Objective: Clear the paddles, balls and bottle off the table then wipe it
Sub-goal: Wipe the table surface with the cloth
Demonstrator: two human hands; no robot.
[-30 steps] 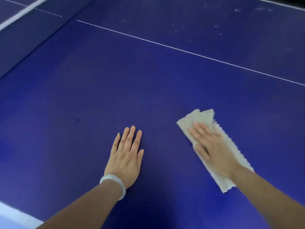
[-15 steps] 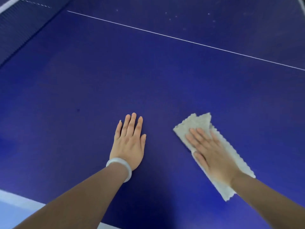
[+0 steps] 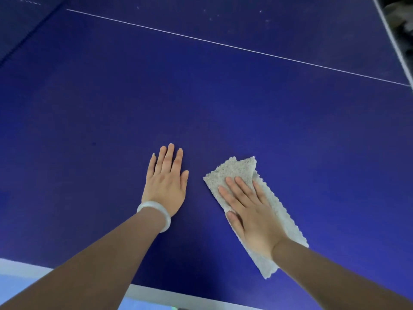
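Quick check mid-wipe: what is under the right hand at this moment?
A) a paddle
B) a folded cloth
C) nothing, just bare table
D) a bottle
B: the right hand lies flat, fingers spread, on the folded pale cloth on the blue table; the left hand rests on bare table.

No readable text, labels or numbers appear anywhere, as far as visible.

Around the cloth [image 3: 237, 170] the blue table [image 3: 223, 104] lies bare on its far and right sides. Just left of the cloth, the flat left hand [image 3: 165, 184] blocks that side.
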